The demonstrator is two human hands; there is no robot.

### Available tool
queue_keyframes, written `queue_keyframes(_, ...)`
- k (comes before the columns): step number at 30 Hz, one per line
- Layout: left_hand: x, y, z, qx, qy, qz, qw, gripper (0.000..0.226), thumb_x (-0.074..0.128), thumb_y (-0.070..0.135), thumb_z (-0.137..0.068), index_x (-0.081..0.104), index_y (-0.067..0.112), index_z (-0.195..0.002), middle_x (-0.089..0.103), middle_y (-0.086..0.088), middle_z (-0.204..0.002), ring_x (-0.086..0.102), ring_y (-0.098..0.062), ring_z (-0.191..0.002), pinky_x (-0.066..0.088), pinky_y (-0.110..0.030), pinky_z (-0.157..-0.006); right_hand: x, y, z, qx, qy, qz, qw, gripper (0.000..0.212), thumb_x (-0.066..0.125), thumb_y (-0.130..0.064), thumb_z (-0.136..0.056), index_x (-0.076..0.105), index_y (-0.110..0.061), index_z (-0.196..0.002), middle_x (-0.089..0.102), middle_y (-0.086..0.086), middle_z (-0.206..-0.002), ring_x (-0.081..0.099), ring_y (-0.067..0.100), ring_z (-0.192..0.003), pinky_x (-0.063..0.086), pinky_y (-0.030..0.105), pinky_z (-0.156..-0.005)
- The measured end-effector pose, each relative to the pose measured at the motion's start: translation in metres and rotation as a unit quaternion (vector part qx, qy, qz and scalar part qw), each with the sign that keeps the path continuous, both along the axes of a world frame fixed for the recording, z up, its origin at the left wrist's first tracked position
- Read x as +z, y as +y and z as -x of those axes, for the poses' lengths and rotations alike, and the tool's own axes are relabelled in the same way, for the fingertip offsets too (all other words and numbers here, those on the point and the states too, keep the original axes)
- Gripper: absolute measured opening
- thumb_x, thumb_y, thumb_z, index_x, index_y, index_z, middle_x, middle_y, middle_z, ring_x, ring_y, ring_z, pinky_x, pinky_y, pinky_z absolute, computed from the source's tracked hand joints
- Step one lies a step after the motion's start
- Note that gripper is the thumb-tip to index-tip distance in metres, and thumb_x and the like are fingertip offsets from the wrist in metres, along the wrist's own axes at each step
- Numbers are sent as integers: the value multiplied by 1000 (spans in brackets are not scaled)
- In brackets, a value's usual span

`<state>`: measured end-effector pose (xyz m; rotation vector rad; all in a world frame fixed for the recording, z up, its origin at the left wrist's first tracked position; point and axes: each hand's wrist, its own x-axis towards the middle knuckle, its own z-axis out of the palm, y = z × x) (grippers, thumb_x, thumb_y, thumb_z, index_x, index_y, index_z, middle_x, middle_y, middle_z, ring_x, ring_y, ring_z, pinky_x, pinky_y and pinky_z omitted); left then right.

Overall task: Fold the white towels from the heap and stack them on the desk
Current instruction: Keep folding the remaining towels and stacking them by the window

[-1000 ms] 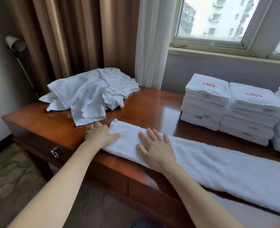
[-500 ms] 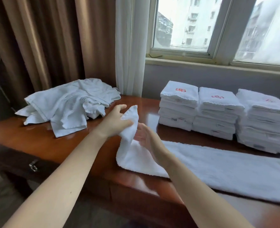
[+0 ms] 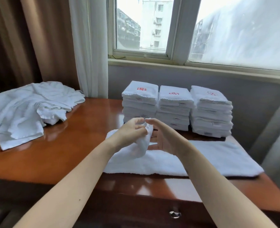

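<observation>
Left hand (image 3: 131, 131) pinches the lifted end of the long folded towel (image 3: 193, 158). The rest of the towel lies flat on the desk (image 3: 57, 155), running toward 3 o'clock. Right hand (image 3: 164, 139) is just beside that end, fingers fairly straight; grip or mere touch, cannot tell. Heap (image 3: 29, 109) at 10 o'clock, folded stacks (image 3: 174, 107) at 12. Risk: a one-sided pinch may skew the fold and misalign the edges.

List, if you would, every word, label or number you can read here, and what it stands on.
No words or numbers can be read.
Red emblems on the top towels of the three stacks: a swirl motif, no letters.
Sewn tags on the folded edges: too small to read.
</observation>
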<state>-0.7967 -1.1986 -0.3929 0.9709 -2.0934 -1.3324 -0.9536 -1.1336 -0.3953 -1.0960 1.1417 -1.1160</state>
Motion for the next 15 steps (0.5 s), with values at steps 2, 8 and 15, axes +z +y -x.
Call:
queue_keyframes(2,-6,5,8,-23,14,-25,999,44,43,32,-94,50,24,-137,59,2,-130,65,-6,-85,52,-24,-75,-8,4,6,-7,5,-17,1000,45,66,-45,-88,65,-20,-125,68,11,-121,68,30,-109,56,39,-80)
queue_keyframes(8,-24,11,19,-16,60,-71,996,52,34,38,-91,34,30,-143,62,3,-127,70,-13,-91,50,-21,-77,-26,5,18,-123,63,-44,989,30,51,3,-74,72,-11,-90,61,8,-83,61,20,-71,47,29,-58)
queue_keyframes(15,-59,8,19,56,-261,275,924,45,35,23,-100,46,33,-142,43,5,-152,26,-19,-147,13,-47,-121,-40,15,21,-194,232,-74,950,79,58,-5,-80,27,-24,-149,49,-9,-107,56,7,-83,46,20,-60)
